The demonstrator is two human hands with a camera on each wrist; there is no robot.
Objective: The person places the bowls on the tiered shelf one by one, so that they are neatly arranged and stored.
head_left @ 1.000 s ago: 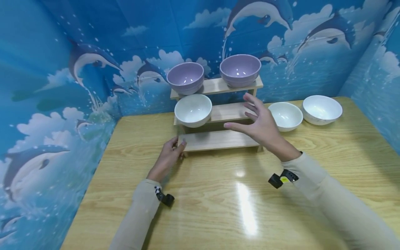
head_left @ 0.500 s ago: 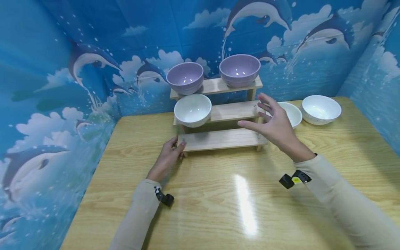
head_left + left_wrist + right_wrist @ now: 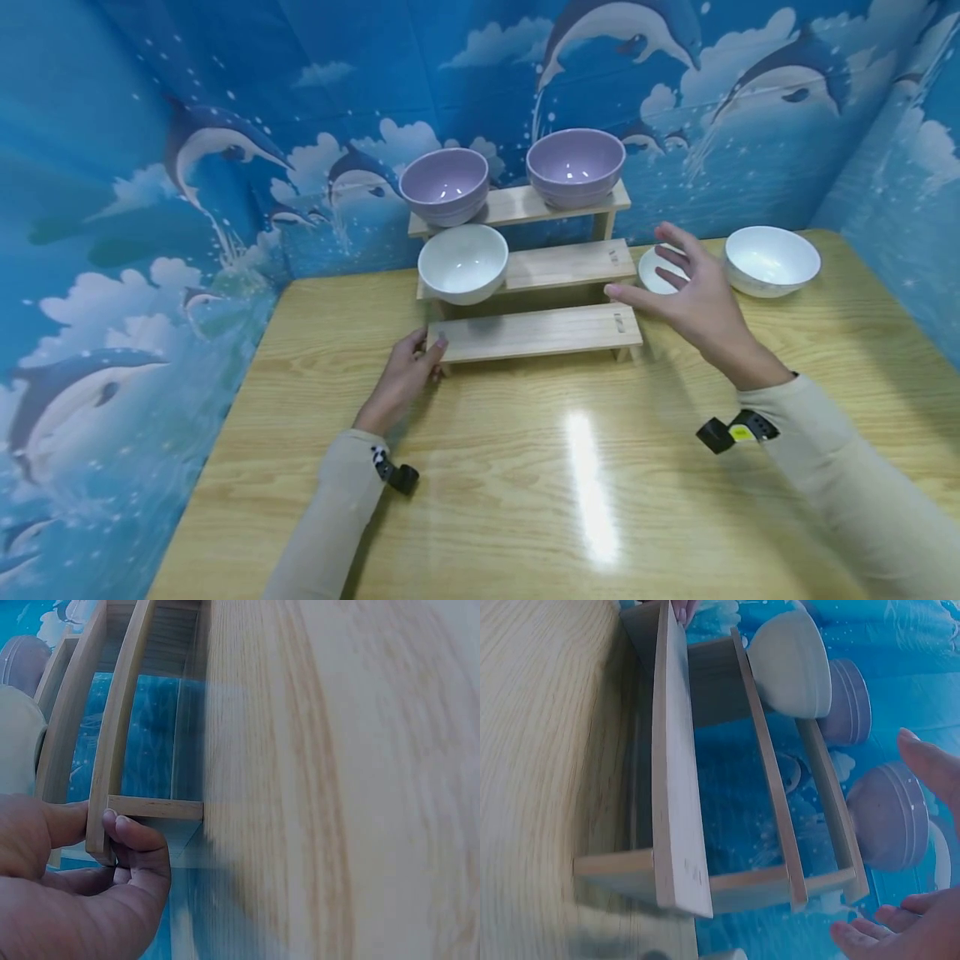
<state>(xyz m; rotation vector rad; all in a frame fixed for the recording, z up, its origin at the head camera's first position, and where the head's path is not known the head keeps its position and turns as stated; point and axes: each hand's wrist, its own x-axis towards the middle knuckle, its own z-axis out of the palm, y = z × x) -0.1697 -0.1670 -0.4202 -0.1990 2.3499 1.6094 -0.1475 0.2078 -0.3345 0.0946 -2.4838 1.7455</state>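
Note:
A three-tier wooden display rack (image 3: pixel 536 333) stands against the backdrop. My left hand (image 3: pixel 401 379) grips the left end of its lowest board, with thumb and curled fingers around the board's edge in the left wrist view. One white bowl (image 3: pixel 463 265) sits at the left of the middle tier. On the top tier are two purple bowls, a left one (image 3: pixel 445 187) and a right one (image 3: pixel 576 171). My right hand (image 3: pixel 705 312) is raised right of the rack, fingers spread and holding nothing. It partly covers a second white bowl (image 3: pixel 654 273) on the table.
Another white bowl (image 3: pixel 772 262) stands at the back right of the wooden table (image 3: pixel 510 475). A blue dolphin-print backdrop (image 3: pixel 315 75) closes off the back and both sides. Each sleeve carries a black wrist camera.
My right hand has moved rightward, away from the rack's right end and across the nearer white bowl. The left hand keeps its grip in the same place; the bowls stay put.

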